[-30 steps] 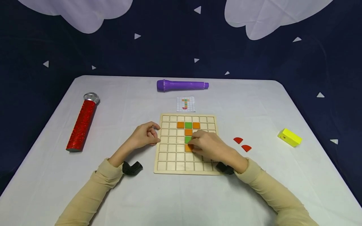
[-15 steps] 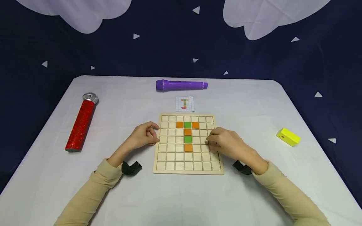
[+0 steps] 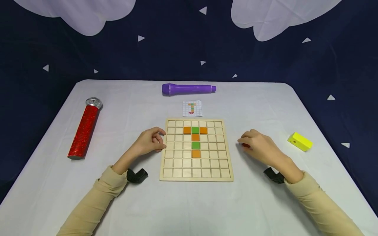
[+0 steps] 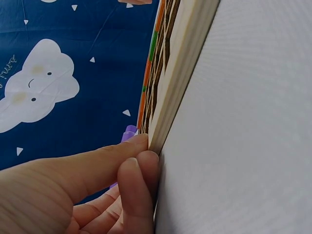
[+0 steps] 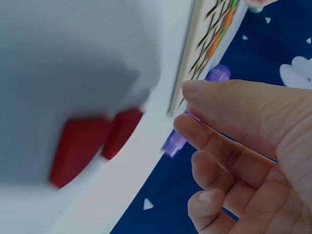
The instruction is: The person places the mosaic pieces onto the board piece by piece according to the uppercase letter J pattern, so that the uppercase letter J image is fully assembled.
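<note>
The wooden grid board (image 3: 177,164) lies mid-table, with orange squares (image 3: 187,130) and green squares (image 3: 195,145) in its cells. My left hand (image 3: 148,141) touches the board's left edge with thumb and index fingertip, and its other fingers curl loosely. Right of the board, my right hand (image 3: 258,146) hovers low over the table. Its thumb and index finger hold nothing, and a small gap parts them in the right wrist view. Two red quarter-circle pieces (image 5: 80,148) lie near that hand; the head view shows only a bit of red (image 3: 245,145) under the fingers.
Behind the board lies a small printed pattern card (image 3: 192,108), then a purple toy microphone (image 3: 189,88). To the left is a red glitter microphone (image 3: 84,131). A yellow block (image 3: 300,141) sits at the right. White cloth covers the table (image 3: 189,206).
My right hand has left the orange square on the board and moved right, over the red pieces. That square now lies fully visible in its cell. My left hand has stayed at the board's edge.
</note>
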The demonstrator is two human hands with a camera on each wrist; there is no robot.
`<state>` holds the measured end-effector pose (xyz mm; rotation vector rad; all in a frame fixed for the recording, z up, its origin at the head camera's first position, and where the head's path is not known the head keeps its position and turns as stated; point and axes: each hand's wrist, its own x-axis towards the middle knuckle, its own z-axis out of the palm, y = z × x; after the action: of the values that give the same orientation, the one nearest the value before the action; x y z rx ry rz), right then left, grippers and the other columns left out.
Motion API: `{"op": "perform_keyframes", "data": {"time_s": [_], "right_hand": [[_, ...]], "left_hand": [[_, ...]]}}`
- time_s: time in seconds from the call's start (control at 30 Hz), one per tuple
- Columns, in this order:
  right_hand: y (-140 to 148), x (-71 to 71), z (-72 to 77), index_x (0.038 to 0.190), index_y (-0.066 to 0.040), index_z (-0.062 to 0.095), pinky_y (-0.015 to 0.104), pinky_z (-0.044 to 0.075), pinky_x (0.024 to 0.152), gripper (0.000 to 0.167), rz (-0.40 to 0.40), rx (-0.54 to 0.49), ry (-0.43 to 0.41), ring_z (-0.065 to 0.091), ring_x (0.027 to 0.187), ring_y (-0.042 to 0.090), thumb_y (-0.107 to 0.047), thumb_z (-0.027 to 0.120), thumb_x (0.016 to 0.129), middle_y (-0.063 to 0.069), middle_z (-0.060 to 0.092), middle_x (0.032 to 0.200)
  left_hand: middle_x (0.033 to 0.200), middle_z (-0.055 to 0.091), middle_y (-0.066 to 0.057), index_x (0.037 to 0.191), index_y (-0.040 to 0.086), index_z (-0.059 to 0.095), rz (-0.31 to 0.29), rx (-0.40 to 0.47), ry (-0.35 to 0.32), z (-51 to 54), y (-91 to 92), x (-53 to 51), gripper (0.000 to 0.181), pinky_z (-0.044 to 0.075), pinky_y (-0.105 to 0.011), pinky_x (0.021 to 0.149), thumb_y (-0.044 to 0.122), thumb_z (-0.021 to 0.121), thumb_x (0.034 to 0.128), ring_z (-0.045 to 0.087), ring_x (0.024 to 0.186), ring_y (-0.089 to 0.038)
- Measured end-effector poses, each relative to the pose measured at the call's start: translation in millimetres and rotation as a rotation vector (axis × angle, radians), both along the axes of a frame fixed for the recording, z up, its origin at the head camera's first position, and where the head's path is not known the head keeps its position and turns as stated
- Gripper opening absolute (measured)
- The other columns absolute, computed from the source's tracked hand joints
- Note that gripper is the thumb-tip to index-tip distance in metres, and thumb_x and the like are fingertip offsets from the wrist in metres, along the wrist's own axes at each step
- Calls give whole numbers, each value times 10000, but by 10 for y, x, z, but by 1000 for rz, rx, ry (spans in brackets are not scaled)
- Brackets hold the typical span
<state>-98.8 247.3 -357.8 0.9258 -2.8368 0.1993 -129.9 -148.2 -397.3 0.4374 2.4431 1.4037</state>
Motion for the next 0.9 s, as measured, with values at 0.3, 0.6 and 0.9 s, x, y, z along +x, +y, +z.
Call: {"op": "perform_keyframes", "data": {"time_s": [0.3, 0.6, 0.9], "right_hand": [[147, -33, -70, 929, -25, 721, 390, 545, 715, 207, -20, 30, -14, 602, 882, 263, 6, 747, 727, 88, 675, 905], [200, -66, -102, 909, -25, 714, 374, 545, 699, 196, -34, 50, -64, 621, 846, 246, 6, 754, 720, 74, 669, 864], [208, -109, 0, 771, -71, 642, 240, 447, 566, 159, -96, -8, -199, 527, 637, 105, -8, 771, 704, 13, 628, 722]], "left_hand": [[783, 628, -133, 1181, -60, 515, 3, -4, -18, 10, -13, 17, 459, 510, -246, 548, 32, 719, 781, 581, 557, -107], [768, 622, -127, 1168, -64, 516, 0, 2, -9, -23, -10, 9, 444, 505, -247, 543, 29, 713, 781, 577, 557, -112], [776, 621, -135, 1170, -64, 516, -1, 7, -8, -7, -6, 0, 444, 508, -249, 545, 26, 712, 783, 577, 555, -110]]}}
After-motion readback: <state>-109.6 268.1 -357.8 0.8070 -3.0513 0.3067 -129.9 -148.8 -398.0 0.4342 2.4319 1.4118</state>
